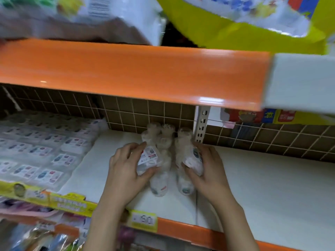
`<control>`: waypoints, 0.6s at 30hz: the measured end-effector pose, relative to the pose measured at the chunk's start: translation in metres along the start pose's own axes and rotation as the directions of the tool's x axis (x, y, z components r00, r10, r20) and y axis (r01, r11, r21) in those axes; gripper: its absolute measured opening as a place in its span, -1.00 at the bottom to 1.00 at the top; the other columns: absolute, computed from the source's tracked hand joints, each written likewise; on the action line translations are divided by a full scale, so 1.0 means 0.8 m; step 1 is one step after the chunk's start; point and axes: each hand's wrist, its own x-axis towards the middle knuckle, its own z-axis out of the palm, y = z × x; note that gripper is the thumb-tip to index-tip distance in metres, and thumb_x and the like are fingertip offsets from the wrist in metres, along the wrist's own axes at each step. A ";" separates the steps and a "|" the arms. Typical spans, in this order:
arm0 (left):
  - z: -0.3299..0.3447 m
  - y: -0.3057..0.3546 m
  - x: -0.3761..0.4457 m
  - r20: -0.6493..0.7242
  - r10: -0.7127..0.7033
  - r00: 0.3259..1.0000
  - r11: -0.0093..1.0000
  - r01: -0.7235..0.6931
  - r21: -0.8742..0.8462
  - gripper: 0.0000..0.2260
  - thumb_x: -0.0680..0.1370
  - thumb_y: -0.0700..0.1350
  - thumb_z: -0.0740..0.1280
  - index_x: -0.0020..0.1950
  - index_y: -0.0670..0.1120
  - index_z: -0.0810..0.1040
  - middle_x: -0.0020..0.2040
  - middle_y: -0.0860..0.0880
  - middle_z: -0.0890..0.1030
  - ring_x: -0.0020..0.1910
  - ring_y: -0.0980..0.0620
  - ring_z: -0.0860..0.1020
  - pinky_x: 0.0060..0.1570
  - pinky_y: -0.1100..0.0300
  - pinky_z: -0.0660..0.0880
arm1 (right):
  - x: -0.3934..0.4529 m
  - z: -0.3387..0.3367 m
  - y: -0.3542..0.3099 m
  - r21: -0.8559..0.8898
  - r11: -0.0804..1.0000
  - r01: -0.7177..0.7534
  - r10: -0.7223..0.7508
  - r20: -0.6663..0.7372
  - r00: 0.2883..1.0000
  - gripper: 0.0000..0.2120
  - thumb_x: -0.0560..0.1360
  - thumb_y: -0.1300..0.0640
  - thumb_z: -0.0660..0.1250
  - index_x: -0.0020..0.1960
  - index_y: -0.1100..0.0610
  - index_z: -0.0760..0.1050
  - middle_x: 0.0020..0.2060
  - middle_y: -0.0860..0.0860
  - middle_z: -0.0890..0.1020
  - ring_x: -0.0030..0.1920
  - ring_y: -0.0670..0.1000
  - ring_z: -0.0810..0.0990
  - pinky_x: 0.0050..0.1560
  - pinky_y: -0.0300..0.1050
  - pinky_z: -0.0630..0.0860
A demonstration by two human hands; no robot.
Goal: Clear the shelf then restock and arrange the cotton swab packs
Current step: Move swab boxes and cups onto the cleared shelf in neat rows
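Hands both on stock at the white shelf board (253, 178), under the orange shelf edge (126, 69). Left hand (125, 169) curls round one clear plastic cotton swab pack (147, 158), lifted and tilted. Right hand (210, 167) grips a second clear pack (193, 158). More packs (159, 185) lie flat between them, reaching back to the brown grid backing (145, 113). Flat white boxed packs (45, 151) sit stacked to the left. View is blurred.
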 end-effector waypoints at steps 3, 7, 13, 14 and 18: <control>-0.032 -0.056 0.001 0.029 -0.029 0.999 1.000 0.029 -0.006 -0.35 0.33 0.30 0.25 0.28 -0.09 0.52 0.05 -0.10 0.54 0.03 -0.17 0.51 0.02 -0.06 0.48 | 0.012 0.045 -0.045 0.050 0.997 -0.051 0.052 -0.019 0.998 -0.40 0.37 -0.20 0.26 0.36 -0.03 0.30 0.15 -0.07 0.36 0.14 -0.03 0.42 0.12 -0.17 0.35; -0.071 -0.141 -0.008 0.083 -0.068 0.994 0.998 0.067 0.006 -0.29 0.29 0.36 0.26 0.30 -0.04 0.50 0.03 -0.09 0.53 0.02 -0.19 0.54 0.02 -0.07 0.50 | 0.020 0.107 -0.110 0.074 0.997 -0.029 0.030 -0.018 0.999 -0.35 0.36 -0.24 0.27 0.37 0.03 0.30 0.14 -0.09 0.32 0.14 -0.05 0.39 0.11 -0.23 0.31; -0.101 -0.207 -0.015 0.160 -0.125 0.979 0.992 0.123 0.020 -0.13 0.15 0.43 0.22 0.35 -0.03 0.46 0.09 -0.09 0.49 0.12 -0.12 0.47 0.11 0.03 0.40 | 0.013 0.159 -0.162 0.071 0.996 -0.056 0.054 0.032 0.998 -0.26 0.34 -0.37 0.26 0.41 -0.02 0.27 0.13 -0.08 0.33 0.17 -0.05 0.38 0.21 -0.19 0.32; -0.103 -0.213 -0.015 0.166 -0.125 0.978 0.992 0.123 0.026 -0.13 0.16 0.43 0.21 0.36 -0.03 0.46 0.09 -0.09 0.49 0.12 -0.12 0.47 0.10 0.03 0.41 | 0.012 0.163 -0.166 0.060 0.996 -0.059 0.057 0.040 0.998 -0.24 0.34 -0.39 0.25 0.41 -0.02 0.27 0.12 -0.09 0.32 0.18 -0.06 0.38 0.20 -0.20 0.32; -0.101 -0.225 -0.016 0.154 -0.104 0.983 0.994 0.098 0.043 -0.20 0.24 0.40 0.19 0.33 -0.06 0.49 0.05 -0.11 0.52 0.07 -0.16 0.50 0.05 -0.01 0.46 | 0.013 0.170 -0.173 0.028 0.997 -0.078 0.076 0.066 0.995 -0.20 0.32 -0.42 0.20 0.43 -0.02 0.25 0.10 -0.14 0.28 0.17 -0.10 0.34 0.18 -0.23 0.29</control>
